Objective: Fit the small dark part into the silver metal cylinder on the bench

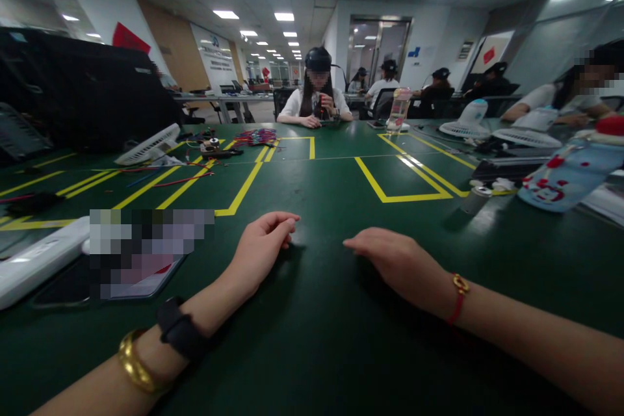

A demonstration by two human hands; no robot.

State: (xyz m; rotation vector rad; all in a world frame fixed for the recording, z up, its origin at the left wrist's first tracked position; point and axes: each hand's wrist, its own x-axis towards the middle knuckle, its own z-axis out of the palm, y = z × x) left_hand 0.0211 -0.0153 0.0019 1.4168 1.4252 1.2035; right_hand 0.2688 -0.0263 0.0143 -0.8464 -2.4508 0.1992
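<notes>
- Your left hand (260, 247), low over the green tabletop (312, 331): fingers curled and drawn together, the thumb against the forefinger near its tip.
- Your right hand (404, 266), facing it across a gap: back uppermost, fingers turned under; whether they are pressed together or pinching anything cannot be told.
- Your left wrist: a black band (180, 331) and, farther up the arm, a gold bangle (134, 364). Your right wrist: a red cord bracelet (458, 299).
- Nearest object to your left hand: a flat slab (168, 273), perhaps a phone, partly masked by pixelation, beside a long white device (39, 263).
- Nearest object to your right hand: a small metallic cylinder (476, 200), upright, with a blue bottle (560, 175) to its right.
- Beyond both hands: yellow tape outlines (414, 197), a wire bundle (256, 136) and, opposite you, a seated person (292, 107) in a black cap.
</notes>
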